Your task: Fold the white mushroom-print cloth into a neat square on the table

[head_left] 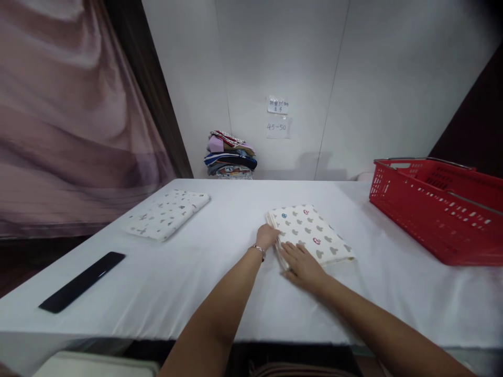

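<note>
A folded white cloth [314,230] with grey, red and blue mouse-head prints lies on the white-covered table [220,283] in front of me. My left hand [268,236], with a bracelet at the wrist, pinches the cloth's left edge. Flat on its near-left corner rests my right hand [304,266], fingers stretched out over the fabric and the thumb beside the edge. Off to the left lies a second folded white cloth [168,213] with small dark prints, touched by neither hand.
A red plastic basket [436,209] stands on the table at the right. Beyond the far edge is a pile of folded fabrics [230,156] against the wall. A flat black strip [82,283] lies at the left front. A pink curtain [74,115] hangs at the left.
</note>
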Available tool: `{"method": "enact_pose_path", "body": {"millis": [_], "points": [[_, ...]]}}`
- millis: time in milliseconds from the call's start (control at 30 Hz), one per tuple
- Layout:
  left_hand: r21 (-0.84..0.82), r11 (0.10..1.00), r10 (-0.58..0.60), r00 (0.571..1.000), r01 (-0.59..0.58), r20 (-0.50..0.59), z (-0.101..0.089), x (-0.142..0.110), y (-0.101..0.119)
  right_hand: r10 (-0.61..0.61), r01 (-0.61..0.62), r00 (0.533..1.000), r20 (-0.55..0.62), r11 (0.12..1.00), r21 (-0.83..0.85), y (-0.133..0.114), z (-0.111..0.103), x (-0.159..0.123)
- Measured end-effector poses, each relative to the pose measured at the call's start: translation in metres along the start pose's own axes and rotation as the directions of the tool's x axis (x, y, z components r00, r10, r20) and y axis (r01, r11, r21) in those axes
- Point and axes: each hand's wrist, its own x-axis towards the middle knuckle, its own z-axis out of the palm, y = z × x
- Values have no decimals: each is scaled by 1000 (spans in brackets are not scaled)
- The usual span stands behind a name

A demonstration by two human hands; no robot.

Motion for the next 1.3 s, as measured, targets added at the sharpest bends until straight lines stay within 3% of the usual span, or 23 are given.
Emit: {"method": "enact_pose_path", "body": {"millis": [133, 433, 633, 833, 1300], "points": [[-53, 998, 15, 1000, -15, 1, 0, 6, -1, -16, 14, 999, -37, 998, -64, 0, 14, -4], [-32, 999, 35, 990, -40, -139, -5, 33, 9, -17, 1, 990, -137, 993, -114, -3, 20, -6], [-33, 999, 4, 992, -8, -127, -5, 42, 8, -24, 2, 984, -176, 992, -127, -3, 22, -7], [-53, 999, 5, 995, -10, -98, -4, 45, 3, -18, 0, 988, -154, 993, -117, -4, 20, -7], [-63, 998, -20, 989, 11, -147, -1, 67, 4, -11, -3, 988, -155, 996, -89, -5, 18, -6]]}}
